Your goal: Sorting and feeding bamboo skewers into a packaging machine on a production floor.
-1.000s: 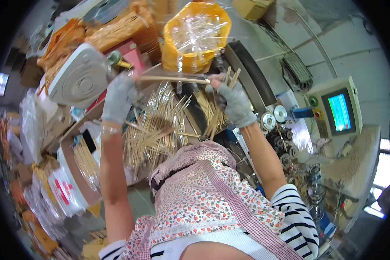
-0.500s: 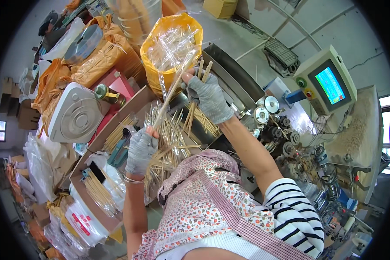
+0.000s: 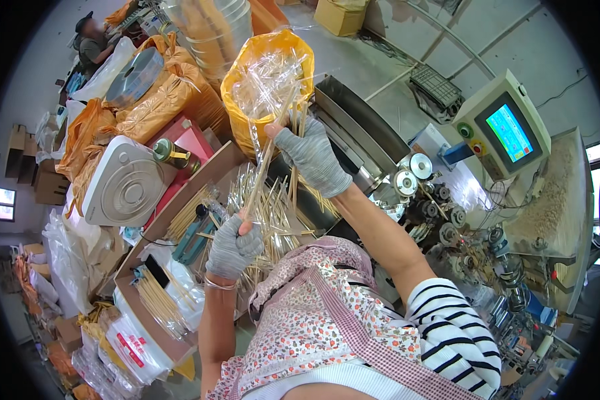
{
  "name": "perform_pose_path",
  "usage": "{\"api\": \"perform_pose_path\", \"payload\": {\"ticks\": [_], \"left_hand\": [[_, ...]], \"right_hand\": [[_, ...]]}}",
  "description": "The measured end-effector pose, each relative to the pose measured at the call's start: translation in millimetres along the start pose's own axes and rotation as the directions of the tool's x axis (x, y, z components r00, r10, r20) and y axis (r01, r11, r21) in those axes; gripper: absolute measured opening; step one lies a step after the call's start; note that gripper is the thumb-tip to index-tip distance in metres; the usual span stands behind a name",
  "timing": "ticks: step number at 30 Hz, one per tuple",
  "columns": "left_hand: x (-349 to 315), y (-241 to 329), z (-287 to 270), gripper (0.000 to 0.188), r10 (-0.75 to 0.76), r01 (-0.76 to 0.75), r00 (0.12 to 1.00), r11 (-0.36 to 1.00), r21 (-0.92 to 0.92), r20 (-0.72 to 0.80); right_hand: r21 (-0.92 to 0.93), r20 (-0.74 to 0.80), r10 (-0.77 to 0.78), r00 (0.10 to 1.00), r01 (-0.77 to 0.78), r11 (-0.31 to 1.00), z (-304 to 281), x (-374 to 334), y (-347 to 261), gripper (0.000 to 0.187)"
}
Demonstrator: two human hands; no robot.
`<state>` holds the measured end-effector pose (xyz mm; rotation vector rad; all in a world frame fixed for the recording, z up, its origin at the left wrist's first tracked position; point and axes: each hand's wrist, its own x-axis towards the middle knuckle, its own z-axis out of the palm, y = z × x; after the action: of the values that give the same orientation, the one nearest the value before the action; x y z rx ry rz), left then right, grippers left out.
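Yellow sack behind; stick bundle slants between left hand pinching its lower end and right hand closed near its top, plus loose sticks. Likely handling step; next needs steady ends.

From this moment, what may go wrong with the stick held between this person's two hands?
The long, thin, pale wood-coloured stick spanning the grey-gloved left hand and grey-gloved right hand might bend or snap if twisted. Clear, crumpled plastic film in the yellow plastic bag, overlapping its upper end in this view, could snag it.
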<state>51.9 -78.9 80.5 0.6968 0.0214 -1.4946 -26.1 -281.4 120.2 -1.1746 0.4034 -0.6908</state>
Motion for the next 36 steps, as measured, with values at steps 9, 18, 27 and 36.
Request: {"api": "perform_pose_path", "payload": {"ticks": [9, 18, 27, 36], "left_hand": [[10.2, 11.8, 16.4, 0.033, 0.110, -0.091, 0.966, 0.992, 0.091, -0.234], [15.1, 20.4, 8.6, 0.045, 0.532, -0.490, 0.832, 0.838, 0.239, -0.158], [29.6, 13.0, 33.0, 0.035, 0.629, -0.499, 0.748, 0.744, 0.445, -0.213], [1.6, 56.7, -38.8, 0.023, 0.856, -0.841, 0.402, 0.486, 0.237, -0.325]], "right_hand": [[-0.026, 0.216, 0.090, 0.972, -0.086, 0.996, 22.5, -30.4, 37.5, 0.011], [0.391, 0.077, 0.298, 0.951, -0.304, 0.869, -4.2, -14.1, 34.7, 0.006], [0.352, 0.154, 0.352, 0.923, -0.384, 0.853, 8.8, -34.5, 41.6, 0.011], [0.483, 0.030, 0.246, 0.969, -0.230, 0.845, -15.5, -40.8, 35.1, 0.032]]}}
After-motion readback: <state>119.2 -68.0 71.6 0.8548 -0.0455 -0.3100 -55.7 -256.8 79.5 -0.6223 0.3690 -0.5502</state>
